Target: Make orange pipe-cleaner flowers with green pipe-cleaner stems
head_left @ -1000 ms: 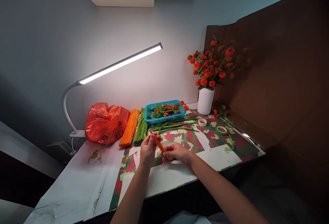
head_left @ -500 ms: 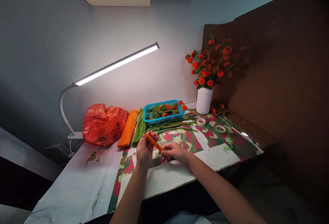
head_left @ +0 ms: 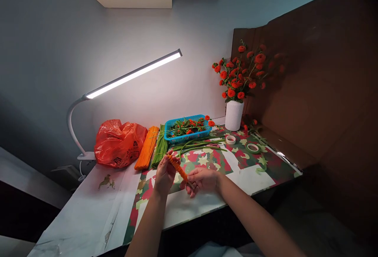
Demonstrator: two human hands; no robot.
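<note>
An orange fuzzy coil [head_left: 178,169] wound around a thin rod slants between my two hands, above the front of the patterned table cover. Its upper left end is held in my left hand [head_left: 166,172], with the fingers wrapped round it. At the lower right end, my right hand [head_left: 201,181] grips the rod, and a bare piece of the rod shows by the fingers. Behind my hands lie a bundle of orange stems [head_left: 147,148] and a bundle of green stems [head_left: 160,149].
A blue basket [head_left: 189,135] holds red flowers and leaves. Loose green stems [head_left: 203,144], white tape [head_left: 230,139] and green tape [head_left: 253,148] lie nearby. A white vase [head_left: 234,116] of flowers stands right, a red bag [head_left: 118,145] left, under a lamp [head_left: 134,74].
My right hand has moved slightly down and to the right along the rod. More of the orange coil and a bare part of the rod now show.
</note>
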